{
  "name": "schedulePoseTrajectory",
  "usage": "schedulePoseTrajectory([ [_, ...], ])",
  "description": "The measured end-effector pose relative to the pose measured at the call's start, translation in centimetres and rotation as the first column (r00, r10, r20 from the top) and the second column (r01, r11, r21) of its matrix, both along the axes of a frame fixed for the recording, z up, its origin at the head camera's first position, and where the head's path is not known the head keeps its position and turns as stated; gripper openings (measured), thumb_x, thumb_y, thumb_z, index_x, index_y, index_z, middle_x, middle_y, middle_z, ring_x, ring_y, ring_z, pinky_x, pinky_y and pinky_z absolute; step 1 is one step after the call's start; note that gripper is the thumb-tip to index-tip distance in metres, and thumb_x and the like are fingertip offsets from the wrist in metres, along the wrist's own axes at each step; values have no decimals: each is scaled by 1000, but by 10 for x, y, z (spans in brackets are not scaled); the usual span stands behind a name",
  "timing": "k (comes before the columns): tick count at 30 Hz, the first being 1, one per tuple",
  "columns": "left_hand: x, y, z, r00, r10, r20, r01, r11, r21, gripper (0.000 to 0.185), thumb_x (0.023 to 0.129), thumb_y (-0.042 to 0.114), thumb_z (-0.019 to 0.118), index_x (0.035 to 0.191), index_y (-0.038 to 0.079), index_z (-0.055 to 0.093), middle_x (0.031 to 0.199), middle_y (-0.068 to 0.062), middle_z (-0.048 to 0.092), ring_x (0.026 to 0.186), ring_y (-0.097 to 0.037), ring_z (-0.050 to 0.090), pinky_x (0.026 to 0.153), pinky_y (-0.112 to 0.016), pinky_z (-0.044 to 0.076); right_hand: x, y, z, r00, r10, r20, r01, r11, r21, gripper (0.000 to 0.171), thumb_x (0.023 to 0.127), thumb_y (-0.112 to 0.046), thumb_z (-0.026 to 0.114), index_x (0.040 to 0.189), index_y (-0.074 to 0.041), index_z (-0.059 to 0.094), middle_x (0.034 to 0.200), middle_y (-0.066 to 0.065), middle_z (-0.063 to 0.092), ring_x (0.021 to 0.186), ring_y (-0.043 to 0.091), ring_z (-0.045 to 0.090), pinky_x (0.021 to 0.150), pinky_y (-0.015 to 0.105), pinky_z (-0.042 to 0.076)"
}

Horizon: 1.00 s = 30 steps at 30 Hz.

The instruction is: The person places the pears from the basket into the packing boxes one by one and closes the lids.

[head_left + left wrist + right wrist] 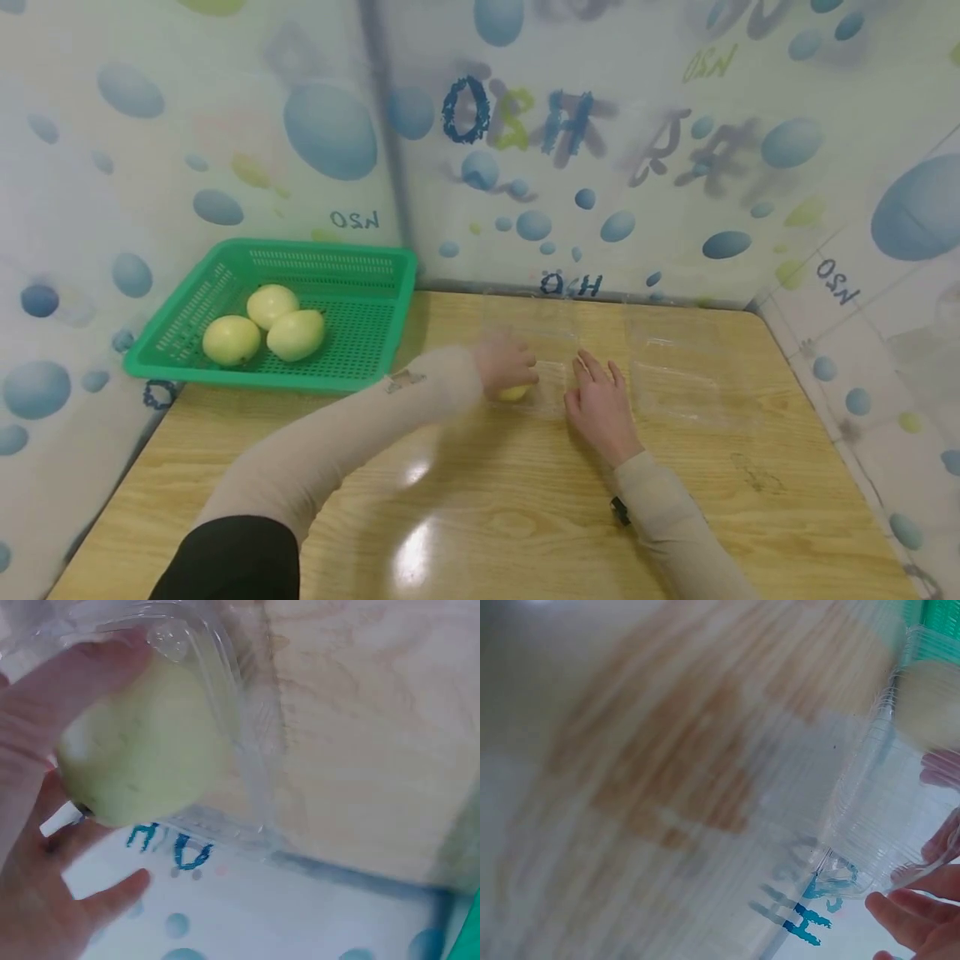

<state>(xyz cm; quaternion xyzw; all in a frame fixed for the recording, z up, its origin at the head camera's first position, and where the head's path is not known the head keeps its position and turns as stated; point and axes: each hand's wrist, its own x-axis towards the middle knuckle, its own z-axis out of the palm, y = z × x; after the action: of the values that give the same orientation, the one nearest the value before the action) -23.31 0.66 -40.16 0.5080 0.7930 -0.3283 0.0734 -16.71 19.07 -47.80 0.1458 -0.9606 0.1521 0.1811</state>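
My left hand (506, 365) holds a pale yellow-green pear (161, 754) at the left end of a clear plastic container (553, 379). In the left wrist view the thumb lies over the pear and the other fingers spread beneath it. The pear's lower edge shows under the hand in the head view. Against the container's right edge rests my right hand (602, 414), its fingers mostly straight and pointing away from me. The right wrist view shows these fingertips (881, 904) at the clear rim, with the pear seen through the plastic.
Several things share the wooden table (465, 517): a green basket (356, 379) at the back left holds three pears (296, 335), and a second clear container (675, 379) lies right of my right hand. A bubble-patterned covering (532, 192) stands behind.
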Motion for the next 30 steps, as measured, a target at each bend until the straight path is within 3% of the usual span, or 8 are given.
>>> schedulePoseTrajectory([
  [5, 5, 3, -6, 994, -56, -95, 54, 998, -16, 39, 98, 25, 55, 136, 31, 50, 129, 5, 57, 115, -15, 53, 94, -38, 45, -1, 0, -2, 1000, 0, -19, 0, 1000, -1, 41, 80, -1, 63, 118, 14, 59, 129, 26, 55, 120, 37, 52, 104, 60, 31],
  [8, 6, -1, -8, 990, -69, -121, 74, 997, 31, 34, 99, 22, 53, 132, 30, 50, 125, 3, 59, 111, -16, 56, 93, -40, 47, -1, 0, -2, 1000, 3, -24, -3, 1000, -2, 41, 80, -1, 62, 118, 15, 60, 129, 27, 55, 120, 37, 52, 104, 61, 31],
  [14, 2, -12, -10, 987, -137, -83, 148, 978, 149, 44, 94, 18, 62, 135, 26, 49, 134, 3, 52, 122, -19, 51, 103, -45, 41, -1, 0, -1, 1000, -1, 2, 1, 1000, -4, 41, 82, -2, 62, 119, 14, 59, 131, 26, 54, 123, 36, 50, 105, 60, 30],
  [17, 1, -17, -11, 982, -184, -38, 188, 966, 179, 53, 90, 28, 68, 139, 25, 47, 141, 4, 47, 131, -20, 43, 107, -46, 36, 0, 0, 0, 1000, -5, 3, 5, 1000, -1, 42, 82, -2, 63, 120, 14, 59, 131, 26, 54, 123, 36, 50, 105, 60, 30],
  [21, 0, -21, -12, 980, -194, 43, 181, 959, 217, 51, 92, 18, 66, 139, 26, 48, 145, 5, 46, 135, -23, 38, 109, -47, 33, -1, 1, -1, 1000, -5, 2, 5, 1000, 6, 41, 82, -3, 62, 120, 14, 59, 131, 26, 54, 123, 36, 50, 106, 59, 30],
  [24, -3, -23, -13, 980, -163, 118, 132, 963, 233, 56, 92, 0, 60, 141, 24, 47, 145, 3, 45, 135, -24, 38, 108, -46, 35, -2, 1, -1, 1000, -4, 8, 4, 1000, 4, 41, 82, -3, 62, 120, 14, 59, 132, 26, 53, 123, 36, 50, 106, 59, 30],
  [26, -5, -24, -13, 972, -134, 193, 84, 966, 244, 56, 92, 0, 60, 142, 22, 46, 147, 0, 43, 136, -27, 37, 108, -45, 35, -2, 1, -2, 1000, -4, 12, 4, 1000, 2, 41, 82, -3, 62, 120, 14, 59, 132, 26, 53, 123, 36, 50, 106, 59, 30],
  [30, -11, -26, -15, 931, -59, 359, -52, 955, 291, 52, 88, 1, 66, 134, 18, 51, 142, -2, 47, 132, -26, 40, 108, -41, 36, -2, 2, -3, 1000, 4, 21, -4, 1000, -5, 42, 82, -2, 63, 120, 14, 59, 133, 26, 53, 123, 36, 50, 106, 59, 30],
])
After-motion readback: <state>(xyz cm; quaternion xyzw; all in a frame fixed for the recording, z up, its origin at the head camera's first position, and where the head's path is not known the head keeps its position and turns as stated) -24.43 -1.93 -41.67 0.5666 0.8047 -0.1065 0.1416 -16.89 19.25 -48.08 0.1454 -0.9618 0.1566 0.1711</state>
